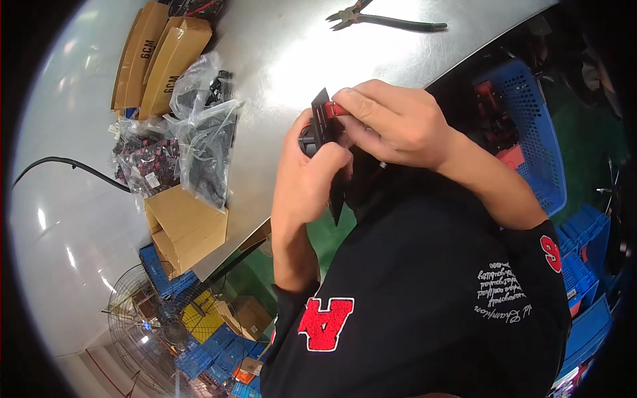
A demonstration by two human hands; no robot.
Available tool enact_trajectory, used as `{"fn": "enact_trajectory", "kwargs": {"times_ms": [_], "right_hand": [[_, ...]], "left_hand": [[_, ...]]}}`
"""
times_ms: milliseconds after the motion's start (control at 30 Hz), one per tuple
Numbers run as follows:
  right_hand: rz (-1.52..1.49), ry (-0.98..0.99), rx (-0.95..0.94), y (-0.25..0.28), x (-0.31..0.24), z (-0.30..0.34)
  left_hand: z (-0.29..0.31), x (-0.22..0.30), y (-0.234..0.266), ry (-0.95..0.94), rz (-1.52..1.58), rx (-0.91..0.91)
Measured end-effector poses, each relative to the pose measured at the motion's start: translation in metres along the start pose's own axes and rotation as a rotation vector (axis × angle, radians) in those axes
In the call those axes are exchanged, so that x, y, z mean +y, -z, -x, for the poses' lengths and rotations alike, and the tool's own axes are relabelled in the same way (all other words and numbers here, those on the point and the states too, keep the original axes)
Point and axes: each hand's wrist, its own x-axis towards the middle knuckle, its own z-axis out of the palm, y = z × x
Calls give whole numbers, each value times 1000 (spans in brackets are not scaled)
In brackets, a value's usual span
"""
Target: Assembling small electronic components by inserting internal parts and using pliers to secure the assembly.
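Close to the table's edge, my left hand [306,176] is wrapped round a flat black plastic part [320,119], seen nearly edge-on. A round dark piece [307,141] sticks out on its left side. On the other side, my right hand [401,126] pinches a small red piece [336,109] between thumb and fingers, against the upper part of the black one. Whether the red piece is fixed to it I cannot tell. The fingers hide much of both parts.
Diagonal cutters [398,24] lie on the metal table [279,53]. Cardboard boxes [176,63], plastic bags of small parts [206,152] and an open carton [189,225] stand to the left. A blue basket [541,139] holding red and black parts is at right, a fan [142,325] lower left.
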Motion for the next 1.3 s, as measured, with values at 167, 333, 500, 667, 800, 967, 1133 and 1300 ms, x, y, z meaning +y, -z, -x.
{"fn": "enact_trajectory", "kwargs": {"times_ms": [167, 333, 500, 667, 800, 967, 1133, 1300], "right_hand": [[33, 77, -96, 6, 2, -7], [25, 121, -119, 0, 8, -9], [-125, -18, -55, -9, 7, -13], [-175, -126, -81, -11, 7, -10], [-74, -83, -80, -10, 9, -9], [24, -53, -83, -11, 18, -5], [87, -284, 2, -10, 5, 9], [288, -382, -115, -8, -1, 22]], "left_hand": [[0, -3, 3, 32, 91, -21], [-2, -7, 5, 3, 189, -53], [-3, -6, 3, -19, 274, -30], [-5, -3, 5, -10, 130, -15], [-7, -3, 7, -6, 105, -50], [-9, 10, -4, 21, -293, 120], [-21, 18, -21, -74, -1011, 182], [-38, 15, -14, -45, -1179, 29]]}}
